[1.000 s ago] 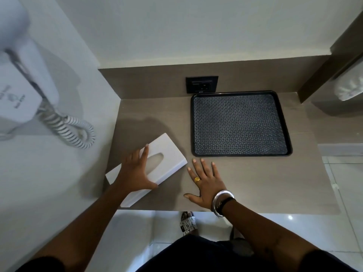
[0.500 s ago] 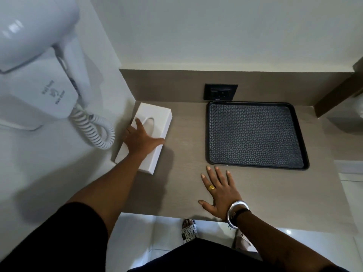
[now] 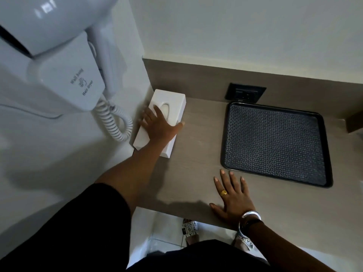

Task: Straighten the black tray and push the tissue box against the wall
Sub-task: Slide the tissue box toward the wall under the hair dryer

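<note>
The white tissue box [image 3: 170, 100] lies lengthwise along the left wall on the grey-brown counter [image 3: 196, 154], its long side touching or nearly touching the wall. My left hand [image 3: 159, 127] rests flat on top of it, fingers spread toward the wall and thumb over the box's right edge. The black tray [image 3: 275, 144] with a patterned mat sits at the back right, its far edge close to the backsplash. My right hand [image 3: 233, 195] lies flat on the counter, fingers apart, just in front of the tray's near left corner and not touching it.
A white wall-mounted hair dryer [image 3: 64, 61] with a coiled cord [image 3: 115, 122] hangs on the left wall above the box. A black power socket [image 3: 245, 94] sits in the backsplash behind the tray. The counter's front edge runs below my right wrist, with floor tiles beneath.
My left hand slid the tissue box from the counter's front left, where it lay slanted, back and left until it lay along the wall. My right hand stayed flat on the counter.
</note>
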Available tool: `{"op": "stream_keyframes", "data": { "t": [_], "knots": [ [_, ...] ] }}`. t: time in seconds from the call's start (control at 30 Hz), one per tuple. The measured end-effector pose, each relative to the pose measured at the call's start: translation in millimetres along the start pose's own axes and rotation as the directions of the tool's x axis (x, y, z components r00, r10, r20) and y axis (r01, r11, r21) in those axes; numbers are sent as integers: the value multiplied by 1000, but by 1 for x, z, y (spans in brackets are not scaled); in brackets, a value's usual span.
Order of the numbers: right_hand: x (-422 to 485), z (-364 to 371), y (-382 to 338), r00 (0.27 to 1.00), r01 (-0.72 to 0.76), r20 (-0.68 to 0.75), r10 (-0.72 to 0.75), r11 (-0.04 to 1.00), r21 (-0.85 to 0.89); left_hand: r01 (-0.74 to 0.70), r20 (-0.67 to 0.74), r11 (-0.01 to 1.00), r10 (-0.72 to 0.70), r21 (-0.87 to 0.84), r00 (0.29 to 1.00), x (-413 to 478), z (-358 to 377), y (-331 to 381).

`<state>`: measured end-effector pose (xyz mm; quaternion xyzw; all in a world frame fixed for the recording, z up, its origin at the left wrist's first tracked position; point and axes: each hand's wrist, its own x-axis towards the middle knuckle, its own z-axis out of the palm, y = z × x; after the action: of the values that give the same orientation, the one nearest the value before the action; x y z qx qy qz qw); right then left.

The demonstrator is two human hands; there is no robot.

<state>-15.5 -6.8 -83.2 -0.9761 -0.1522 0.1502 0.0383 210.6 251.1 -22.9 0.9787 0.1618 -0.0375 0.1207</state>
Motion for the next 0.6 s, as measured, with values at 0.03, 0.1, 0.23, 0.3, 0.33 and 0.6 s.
{"op": "stream_keyframes", "data": {
  "t": [0.03, 0.1, 0.23, 0.3, 0.33, 0.6],
  "knots": [
    [0, 0, 0, 1000, 0, 9, 0, 1000, 0, -83, -45, 997, 83, 7, 996, -8, 2, -2],
    [0, -1, 0, 1000, -1, 29, 1, 1000, 5, -275, -113, 960, 279, 44, 954, -26, 8, -12],
    [1, -3, 1, 999, 6, 53, -6, 1000, 1, -496, -99, 855, 512, 149, 853, -50, 19, -39],
    [1, -3, 1, 998, 7, 54, -7, 1000, 5, -504, -102, 847, 523, 166, 846, -52, 19, -42],
    [1, -3, 1, 998, 6, 55, -6, 1000, 7, -495, -105, 853, 514, 167, 851, -51, 18, -40],
    [0, -5, 0, 998, -17, 55, 16, 1000, 22, -348, -65, 924, 361, 156, 930, -24, 13, -30]
  ]
}}
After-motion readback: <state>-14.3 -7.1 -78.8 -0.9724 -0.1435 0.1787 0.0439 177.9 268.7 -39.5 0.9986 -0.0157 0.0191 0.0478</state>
